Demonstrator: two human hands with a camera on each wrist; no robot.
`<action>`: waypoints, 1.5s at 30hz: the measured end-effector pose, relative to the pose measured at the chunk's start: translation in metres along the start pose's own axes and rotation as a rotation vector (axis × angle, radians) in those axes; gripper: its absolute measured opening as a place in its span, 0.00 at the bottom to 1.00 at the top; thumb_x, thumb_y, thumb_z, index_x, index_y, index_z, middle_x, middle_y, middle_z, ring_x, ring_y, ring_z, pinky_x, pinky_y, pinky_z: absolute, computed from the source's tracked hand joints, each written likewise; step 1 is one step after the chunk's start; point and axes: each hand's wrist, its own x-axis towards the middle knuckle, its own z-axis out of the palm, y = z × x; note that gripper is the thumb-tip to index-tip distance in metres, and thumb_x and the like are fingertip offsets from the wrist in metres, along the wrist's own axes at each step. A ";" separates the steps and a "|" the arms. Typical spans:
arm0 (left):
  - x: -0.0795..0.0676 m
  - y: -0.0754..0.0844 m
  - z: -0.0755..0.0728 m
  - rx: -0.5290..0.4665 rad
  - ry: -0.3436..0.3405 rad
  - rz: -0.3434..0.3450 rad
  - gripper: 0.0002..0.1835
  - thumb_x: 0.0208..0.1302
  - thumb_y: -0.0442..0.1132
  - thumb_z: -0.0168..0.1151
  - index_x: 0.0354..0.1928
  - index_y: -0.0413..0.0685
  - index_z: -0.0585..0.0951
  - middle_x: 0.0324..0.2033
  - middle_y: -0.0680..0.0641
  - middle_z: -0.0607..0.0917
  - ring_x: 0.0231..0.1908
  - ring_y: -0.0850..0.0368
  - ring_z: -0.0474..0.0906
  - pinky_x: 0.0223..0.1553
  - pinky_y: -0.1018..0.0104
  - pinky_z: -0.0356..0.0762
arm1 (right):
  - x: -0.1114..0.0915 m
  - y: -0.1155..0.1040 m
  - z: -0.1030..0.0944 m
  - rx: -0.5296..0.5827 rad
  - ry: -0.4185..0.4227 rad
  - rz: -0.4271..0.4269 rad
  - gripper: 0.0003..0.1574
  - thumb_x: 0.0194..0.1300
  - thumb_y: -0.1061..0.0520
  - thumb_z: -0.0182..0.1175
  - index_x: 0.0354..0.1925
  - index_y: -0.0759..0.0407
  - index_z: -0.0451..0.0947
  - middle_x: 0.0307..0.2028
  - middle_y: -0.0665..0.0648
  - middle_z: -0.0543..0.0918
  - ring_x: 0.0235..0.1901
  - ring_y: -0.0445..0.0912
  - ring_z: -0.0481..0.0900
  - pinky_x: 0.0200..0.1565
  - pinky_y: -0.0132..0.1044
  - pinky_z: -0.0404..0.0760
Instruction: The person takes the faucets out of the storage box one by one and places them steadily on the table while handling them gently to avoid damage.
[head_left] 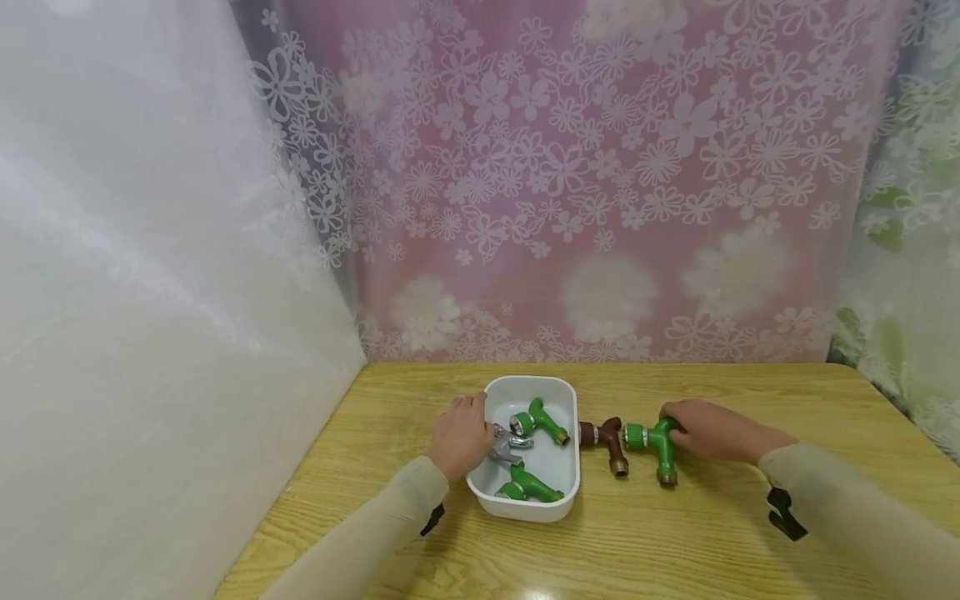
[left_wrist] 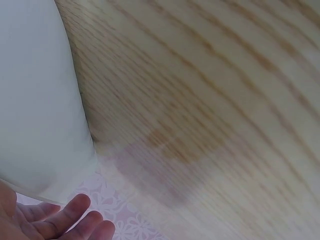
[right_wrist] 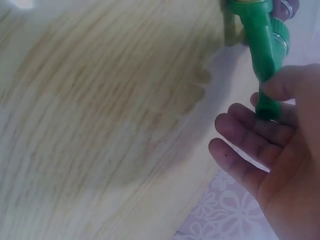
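My left hand (head_left: 460,437) holds the left rim of a white plastic tub (head_left: 525,510). In the left wrist view its fingers (left_wrist: 75,210) are beside the tub's outer wall. Inside the tub lie two green faucets (head_left: 552,421) (head_left: 536,485) and a grey faucet (head_left: 506,446), close to the left thumb. My right hand (head_left: 712,429) pinches the end of another green faucet (head_left: 663,450) between thumb and index finger, with the other fingers loosely spread in the right wrist view. Between it and the tub is a dark brown faucet (head_left: 611,446).
Everything stands on a wood-grain table (head_left: 600,550). A pink flowered curtain (head_left: 585,208) hangs behind its far edge. White sheeting (head_left: 150,292) borders the left side, and a green-leaf patterned curtain (head_left: 907,292) the right.
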 end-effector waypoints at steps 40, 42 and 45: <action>-0.001 0.002 -0.002 -0.014 -0.028 -0.019 0.25 0.69 0.44 0.56 0.65 0.43 0.72 0.50 0.43 0.84 0.51 0.49 0.80 0.42 0.52 0.84 | 0.014 -0.021 0.021 -0.144 0.076 -0.059 0.17 0.74 0.54 0.55 0.54 0.61 0.79 0.46 0.56 0.80 0.38 0.43 0.79 0.39 0.45 0.81; -0.001 0.002 -0.001 -0.011 -0.026 -0.021 0.25 0.68 0.45 0.56 0.65 0.43 0.73 0.50 0.43 0.84 0.51 0.49 0.80 0.42 0.52 0.84 | 0.016 -0.019 0.021 -0.145 0.077 -0.063 0.17 0.74 0.54 0.55 0.54 0.61 0.79 0.46 0.56 0.80 0.39 0.44 0.80 0.40 0.45 0.81; 0.000 0.001 0.000 -0.005 -0.025 -0.023 0.25 0.68 0.45 0.56 0.65 0.43 0.73 0.50 0.43 0.84 0.51 0.49 0.80 0.42 0.52 0.84 | 0.017 -0.019 0.021 -0.147 0.075 -0.064 0.17 0.74 0.55 0.55 0.54 0.62 0.79 0.47 0.57 0.80 0.40 0.46 0.81 0.41 0.46 0.82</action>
